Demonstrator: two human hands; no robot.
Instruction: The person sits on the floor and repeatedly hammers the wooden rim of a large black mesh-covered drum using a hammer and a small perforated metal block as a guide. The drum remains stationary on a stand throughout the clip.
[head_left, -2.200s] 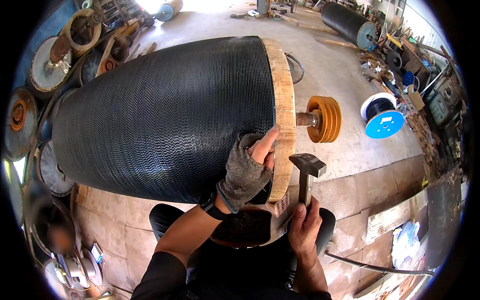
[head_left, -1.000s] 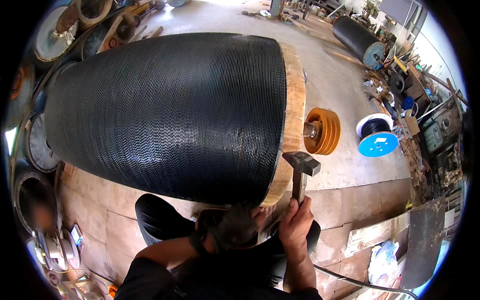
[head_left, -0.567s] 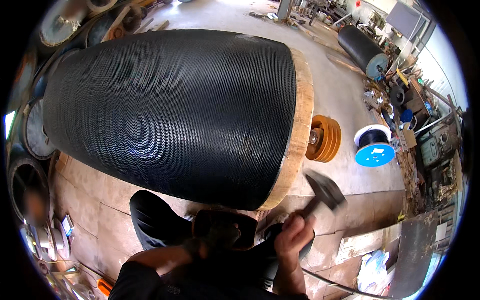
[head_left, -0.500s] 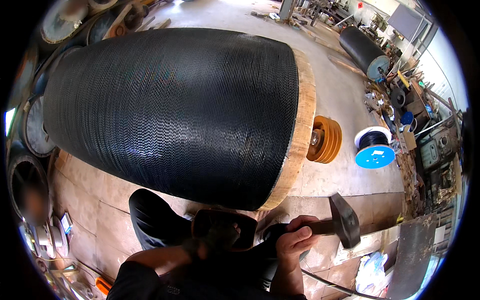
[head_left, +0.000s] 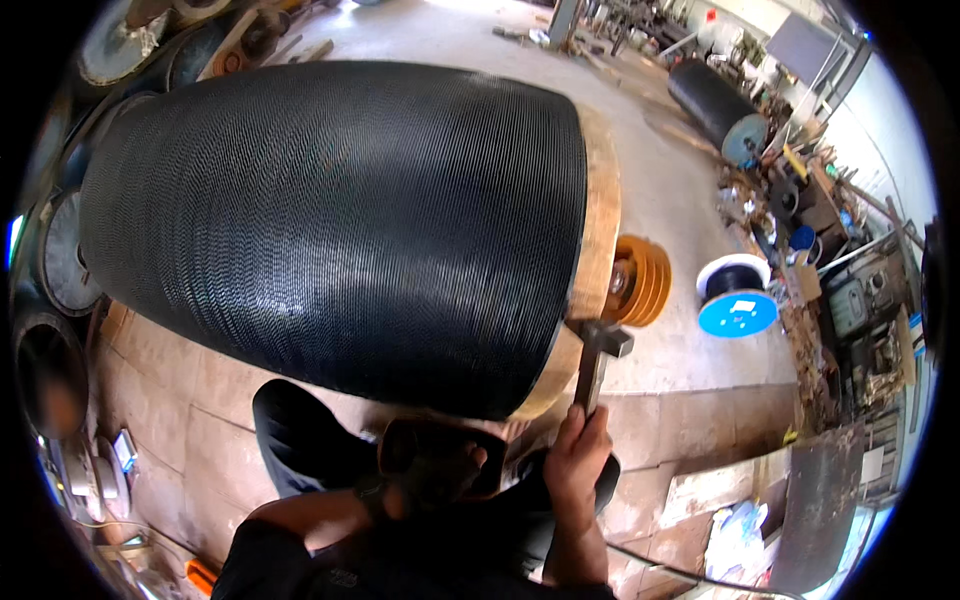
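Observation:
My right hand [head_left: 577,460] is closed around the handle of a hammer [head_left: 592,375], held upright. The hammer's steel head lies over the wooden rim of a large black roller [head_left: 350,220]; whether it touches the wood I cannot tell. Fine ridges run around the roller, and its right end is the pale wooden rim [head_left: 598,190]. My left hand [head_left: 440,475], in a dark covering with a bare fingertip showing, is bent over a dark brown open container [head_left: 398,440] between my legs. Deep shadow hides what its curled fingers hold.
An orange grooved pulley [head_left: 645,280] sits on the roller's shaft. To the right stands a blue-and-white spool [head_left: 738,310] of black line. Another black roller [head_left: 712,100] lies farther back, by cluttered equipment. A plastic bag [head_left: 737,540] lies lower right; drums [head_left: 70,255] line the left.
The hammer has swung from pointing right to upright, its head now over the wooden rim. My right hand has shifted slightly left and up. My left hand stays at the container.

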